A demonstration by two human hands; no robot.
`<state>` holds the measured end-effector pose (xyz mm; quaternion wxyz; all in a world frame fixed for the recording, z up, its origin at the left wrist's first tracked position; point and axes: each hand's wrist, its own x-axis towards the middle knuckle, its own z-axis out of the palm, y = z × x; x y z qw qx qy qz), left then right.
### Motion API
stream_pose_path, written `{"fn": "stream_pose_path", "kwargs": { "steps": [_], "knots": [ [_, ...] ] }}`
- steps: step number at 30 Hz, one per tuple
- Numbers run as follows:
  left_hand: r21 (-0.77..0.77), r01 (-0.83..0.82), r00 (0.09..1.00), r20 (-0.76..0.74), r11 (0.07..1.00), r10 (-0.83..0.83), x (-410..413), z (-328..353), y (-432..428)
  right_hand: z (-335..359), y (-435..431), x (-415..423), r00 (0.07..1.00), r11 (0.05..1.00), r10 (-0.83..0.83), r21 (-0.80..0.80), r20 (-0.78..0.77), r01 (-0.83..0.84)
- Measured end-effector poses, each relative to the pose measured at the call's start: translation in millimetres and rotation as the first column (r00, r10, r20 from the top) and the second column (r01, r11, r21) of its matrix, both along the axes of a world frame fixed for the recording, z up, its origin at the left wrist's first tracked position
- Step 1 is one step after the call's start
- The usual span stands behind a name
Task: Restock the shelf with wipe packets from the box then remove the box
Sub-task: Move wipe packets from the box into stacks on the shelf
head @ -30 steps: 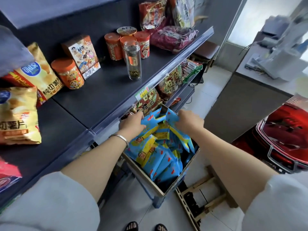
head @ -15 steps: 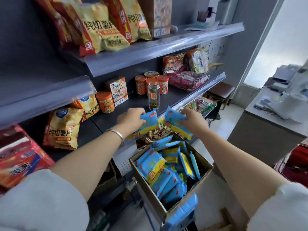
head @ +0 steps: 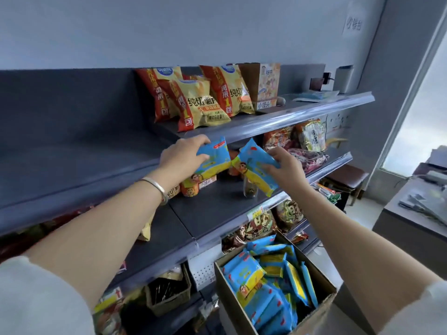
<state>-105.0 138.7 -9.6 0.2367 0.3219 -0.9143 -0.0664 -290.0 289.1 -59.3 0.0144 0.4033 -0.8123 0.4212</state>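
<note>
Blue film, soft, light and probably slick. My left hand (head: 180,157) had its fingers curled round one wipe packet (head: 214,157) at its end, and my right hand (head: 287,170) pinched a second wipe packet (head: 254,165). I held both before the middle shelf (head: 212,211), above the cardboard box (head: 228,301).

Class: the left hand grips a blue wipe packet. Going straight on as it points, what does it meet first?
Probably the grey front rail of the upper shelf, beyond the left hand and its blue plastic wipe packet; depth is unclear, so it may pass beneath.
</note>
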Motion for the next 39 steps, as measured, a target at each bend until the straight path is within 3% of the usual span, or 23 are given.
{"fn": "stream_pose_path", "kwargs": {
  "steps": [11,23,31,39],
  "knots": [
    [-0.047,-0.135,0.988,-0.085,0.99,0.131,132,65,-46,60,-82,113,0.987,0.978,0.148,-0.139,-0.058,-0.155],
    [-0.103,-0.352,0.929,-0.163,0.93,0.333,302,78,-102,100,-173,265,0.918,0.945,0.276,-0.093,-0.285,-0.313],
    [-0.181,-0.576,0.817,-0.139,0.797,0.559,392,69,-152,108,-262,333,0.795,0.879,0.445,0.031,-0.411,-0.476],
    [-0.167,-0.705,0.705,-0.058,0.689,0.707,468,68,-196,117,-349,392,0.599,0.717,0.67,0.171,-0.438,-0.676]
  ]
}}
